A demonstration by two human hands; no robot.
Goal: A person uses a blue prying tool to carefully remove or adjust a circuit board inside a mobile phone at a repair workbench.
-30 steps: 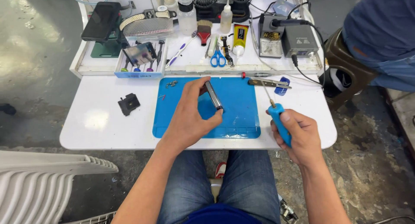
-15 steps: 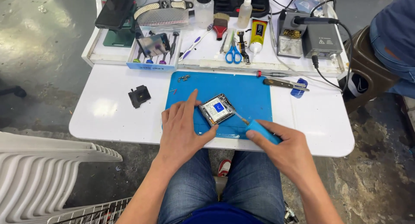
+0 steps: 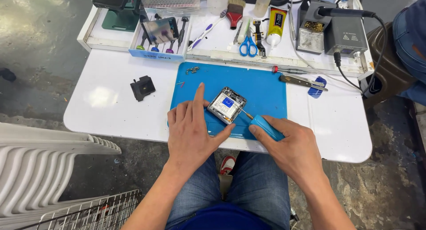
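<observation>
Phone (image 3: 226,105), square and opened, back up, lying flat on blue mat (image 3: 266,90) near its front edge, tilted diamond-wise. Left hand (image 3: 191,131) spread flat on the mat just beside it, index finger pointing away, thumb touching the phone's near corner; holding nothing, fingers loose and open. Right hand (image 3: 290,146) wrapped tight round blue screwdriver (image 3: 265,126), thumb and fingers closed on the handle, metal tip resting against the phone's right edge. Jeans-clad knees below the white table (image 3: 106,105). Left of the mat, small black part (image 3: 143,88) alone on the table. On the mat's far left corner, a few tiny loose bits (image 3: 192,70). Beyond the mat's right end, flat metal tool (image 3: 298,81) and blue pick (image 3: 317,87) side by side. Farther back, tray (image 3: 93,34) with screwdriver rack (image 3: 159,45), scissors (image 3: 248,45), brush (image 3: 234,10), yellow tube (image 3: 276,23), soldering station (image 3: 346,32). Far right, another person's denim sleeve (image 3: 410,30).
</observation>
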